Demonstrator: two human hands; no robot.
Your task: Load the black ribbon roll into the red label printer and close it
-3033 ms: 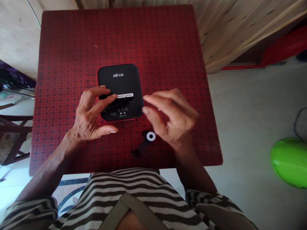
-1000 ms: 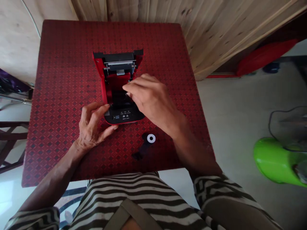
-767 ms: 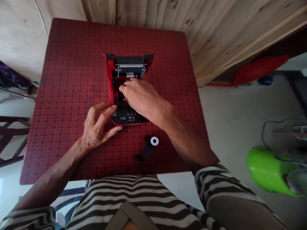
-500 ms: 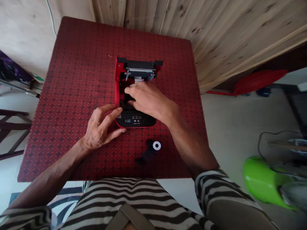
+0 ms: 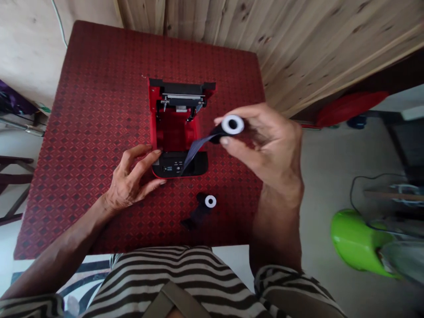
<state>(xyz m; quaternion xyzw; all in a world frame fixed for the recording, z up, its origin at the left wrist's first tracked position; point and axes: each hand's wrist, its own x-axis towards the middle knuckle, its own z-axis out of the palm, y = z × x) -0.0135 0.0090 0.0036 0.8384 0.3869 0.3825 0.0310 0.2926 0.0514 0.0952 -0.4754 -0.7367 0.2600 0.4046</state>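
A small red and black printer (image 5: pixel 177 132) stands on the table with its lid (image 5: pixel 182 90) raised and its red paper bay bare. My left hand (image 5: pixel 134 174) steadies its front left corner, fingertips on the side and the thumb at the front edge. Pinched in my right hand (image 5: pixel 268 145), above and to the right of the printer, is a small roll (image 5: pixel 232 125) with a white end face and a dark core. From it a dark strip trails over the printer's front panel. A similar roll (image 5: pixel 210 201) lies in front of the printer, its dark strip partly unrolled.
The table (image 5: pixel 99 110) has a red patterned cover and stands by a wooden plank wall (image 5: pixel 215 26). A dark wooden chair (image 5: pixel 16 181) is on the left. On the floor at right sits a bright green tub (image 5: pixel 354 238), with a black cable nearby.
My right hand has come out of the printer's bay and moved right and up, carrying the roll with its strip trailing. The left hand keeps its place on the printer.
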